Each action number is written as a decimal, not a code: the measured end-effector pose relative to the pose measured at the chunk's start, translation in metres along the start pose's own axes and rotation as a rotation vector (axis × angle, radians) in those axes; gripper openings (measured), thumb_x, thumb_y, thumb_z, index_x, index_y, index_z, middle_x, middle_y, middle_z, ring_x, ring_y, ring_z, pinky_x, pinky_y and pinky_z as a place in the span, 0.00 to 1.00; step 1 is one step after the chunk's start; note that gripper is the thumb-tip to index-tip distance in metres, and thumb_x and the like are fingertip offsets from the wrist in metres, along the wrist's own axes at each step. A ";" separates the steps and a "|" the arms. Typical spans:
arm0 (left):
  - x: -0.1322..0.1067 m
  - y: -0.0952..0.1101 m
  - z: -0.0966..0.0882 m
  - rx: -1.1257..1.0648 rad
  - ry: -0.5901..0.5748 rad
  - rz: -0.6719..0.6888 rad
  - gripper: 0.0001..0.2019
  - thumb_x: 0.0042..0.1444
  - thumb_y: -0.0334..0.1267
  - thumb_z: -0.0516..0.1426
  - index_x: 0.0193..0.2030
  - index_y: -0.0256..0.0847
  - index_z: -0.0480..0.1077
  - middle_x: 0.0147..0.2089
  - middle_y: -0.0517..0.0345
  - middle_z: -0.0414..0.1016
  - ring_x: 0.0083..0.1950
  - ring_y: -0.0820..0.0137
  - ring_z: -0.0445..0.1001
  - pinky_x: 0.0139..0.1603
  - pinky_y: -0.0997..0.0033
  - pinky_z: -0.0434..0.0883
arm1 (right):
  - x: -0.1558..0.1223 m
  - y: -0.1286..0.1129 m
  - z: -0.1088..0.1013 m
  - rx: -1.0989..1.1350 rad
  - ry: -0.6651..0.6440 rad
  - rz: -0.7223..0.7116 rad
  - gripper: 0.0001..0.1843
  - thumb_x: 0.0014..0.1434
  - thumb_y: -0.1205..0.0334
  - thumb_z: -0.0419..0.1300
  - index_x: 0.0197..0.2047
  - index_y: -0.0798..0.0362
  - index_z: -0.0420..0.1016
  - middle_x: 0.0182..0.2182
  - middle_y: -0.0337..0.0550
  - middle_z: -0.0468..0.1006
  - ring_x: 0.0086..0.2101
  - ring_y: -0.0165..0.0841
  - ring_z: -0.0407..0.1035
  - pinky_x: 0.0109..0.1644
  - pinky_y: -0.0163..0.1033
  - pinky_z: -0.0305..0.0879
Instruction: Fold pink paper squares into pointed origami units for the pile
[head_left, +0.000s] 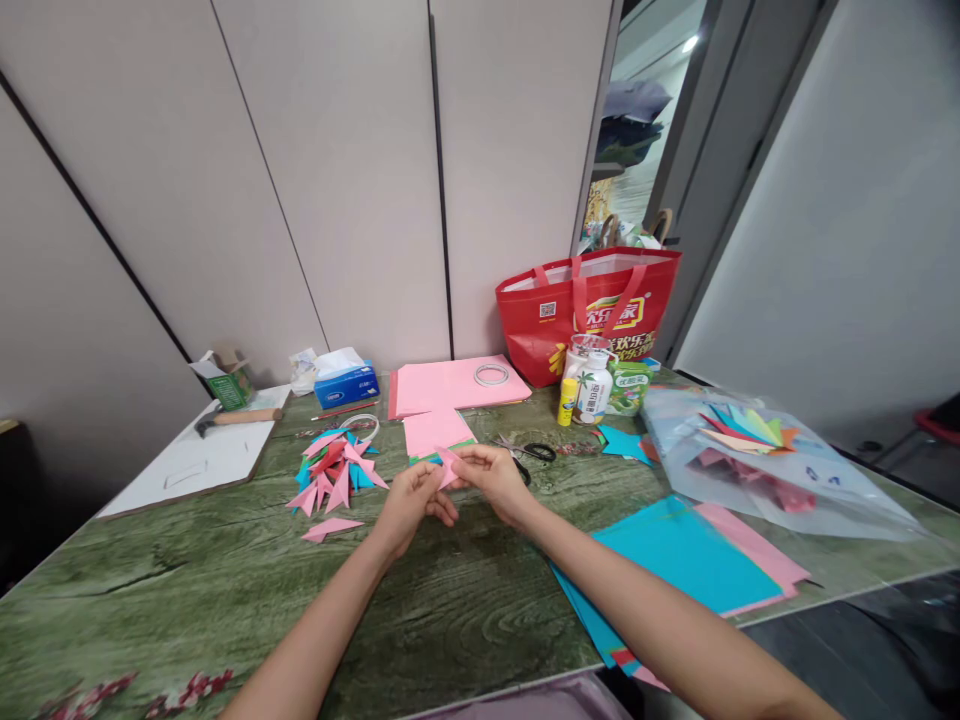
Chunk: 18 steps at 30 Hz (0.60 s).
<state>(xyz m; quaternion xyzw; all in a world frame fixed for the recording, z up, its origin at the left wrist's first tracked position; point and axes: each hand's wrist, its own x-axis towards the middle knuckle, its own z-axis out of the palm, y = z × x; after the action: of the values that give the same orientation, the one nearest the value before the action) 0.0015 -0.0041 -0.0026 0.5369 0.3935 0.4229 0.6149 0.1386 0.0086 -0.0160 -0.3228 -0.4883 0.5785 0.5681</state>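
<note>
Between my two hands, above the middle of the table, is a small folded piece of pink paper. My left hand pinches its left side, and my right hand grips it from the right. A heap of folded paper pieces in pink, blue and red lies to the left, with one loose pink folded piece in front of it. Just behind my hands are pink paper sheets. Black-handled scissors rest right beyond my right hand.
A pink paper stack with a tape roll lies at the back. Nearby stand a tissue box, a glue stick, a white bottle and a red bag. Blue sheets lie right; a hammer lies left.
</note>
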 end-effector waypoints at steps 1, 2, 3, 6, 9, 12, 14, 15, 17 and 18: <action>0.000 0.001 0.000 -0.012 0.006 0.008 0.13 0.45 0.46 0.57 0.30 0.37 0.64 0.21 0.61 0.70 0.19 0.73 0.70 0.19 0.75 0.67 | 0.000 0.001 -0.001 -0.010 0.001 -0.011 0.15 0.38 0.56 0.65 0.30 0.56 0.73 0.24 0.39 0.74 0.22 0.28 0.67 0.30 0.35 0.67; 0.000 0.001 0.000 -0.017 0.019 0.020 0.13 0.45 0.45 0.58 0.30 0.37 0.64 0.22 0.61 0.70 0.19 0.73 0.70 0.19 0.75 0.67 | 0.000 0.001 -0.002 -0.032 -0.001 -0.024 0.15 0.39 0.56 0.65 0.31 0.56 0.73 0.24 0.38 0.73 0.22 0.27 0.67 0.29 0.35 0.67; 0.000 0.002 0.000 -0.012 0.034 0.032 0.13 0.45 0.44 0.58 0.30 0.36 0.65 0.22 0.60 0.71 0.19 0.74 0.70 0.19 0.76 0.66 | 0.001 0.002 -0.003 -0.069 0.000 -0.045 0.14 0.40 0.57 0.64 0.31 0.55 0.72 0.23 0.38 0.73 0.22 0.27 0.67 0.29 0.35 0.66; -0.001 0.004 0.000 0.032 0.080 0.056 0.12 0.44 0.42 0.59 0.29 0.35 0.67 0.18 0.61 0.70 0.17 0.75 0.67 0.19 0.77 0.64 | 0.002 0.004 -0.006 -0.290 0.053 -0.194 0.08 0.43 0.59 0.62 0.27 0.55 0.73 0.25 0.40 0.73 0.27 0.30 0.67 0.31 0.35 0.65; -0.001 0.004 0.001 0.045 0.105 0.070 0.11 0.44 0.41 0.59 0.29 0.34 0.68 0.17 0.60 0.70 0.18 0.75 0.67 0.21 0.77 0.64 | 0.001 0.005 -0.008 -0.476 0.102 -0.309 0.06 0.45 0.61 0.61 0.27 0.54 0.74 0.27 0.42 0.73 0.29 0.31 0.67 0.30 0.34 0.64; 0.000 0.003 0.001 0.044 0.128 0.100 0.10 0.43 0.41 0.59 0.27 0.34 0.68 0.19 0.59 0.71 0.19 0.74 0.68 0.23 0.76 0.65 | 0.000 0.005 -0.006 -0.450 0.018 -0.265 0.07 0.47 0.61 0.59 0.30 0.54 0.74 0.27 0.42 0.73 0.28 0.31 0.67 0.30 0.34 0.65; 0.001 0.002 0.000 0.072 0.148 0.139 0.09 0.44 0.40 0.59 0.26 0.35 0.68 0.20 0.59 0.71 0.20 0.74 0.68 0.24 0.76 0.65 | -0.002 0.006 -0.003 -0.367 -0.050 -0.219 0.08 0.46 0.61 0.59 0.32 0.54 0.73 0.29 0.42 0.74 0.30 0.31 0.69 0.34 0.36 0.67; 0.001 0.002 -0.001 0.102 0.163 0.161 0.08 0.44 0.39 0.58 0.26 0.35 0.68 0.19 0.60 0.71 0.20 0.75 0.68 0.24 0.76 0.65 | -0.003 0.006 -0.002 -0.323 -0.074 -0.193 0.10 0.45 0.62 0.60 0.34 0.54 0.72 0.29 0.41 0.74 0.31 0.32 0.69 0.35 0.36 0.67; 0.001 0.001 -0.001 0.177 0.190 0.200 0.07 0.45 0.39 0.58 0.25 0.36 0.68 0.18 0.62 0.69 0.19 0.75 0.67 0.23 0.76 0.64 | -0.004 0.006 0.000 -0.275 -0.081 -0.149 0.14 0.42 0.61 0.62 0.35 0.53 0.71 0.29 0.40 0.74 0.29 0.31 0.70 0.35 0.37 0.67; 0.002 0.001 -0.001 0.209 0.197 0.218 0.07 0.45 0.38 0.58 0.26 0.36 0.67 0.18 0.63 0.68 0.19 0.75 0.66 0.23 0.76 0.64 | -0.004 0.006 0.000 -0.278 -0.064 -0.142 0.14 0.42 0.61 0.63 0.35 0.54 0.71 0.28 0.39 0.74 0.28 0.31 0.70 0.34 0.36 0.67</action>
<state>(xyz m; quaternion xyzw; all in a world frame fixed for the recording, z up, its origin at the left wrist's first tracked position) 0.0007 -0.0022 -0.0020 0.5932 0.4332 0.4944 0.4648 0.1370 0.0055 -0.0219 -0.3443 -0.6031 0.4736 0.5418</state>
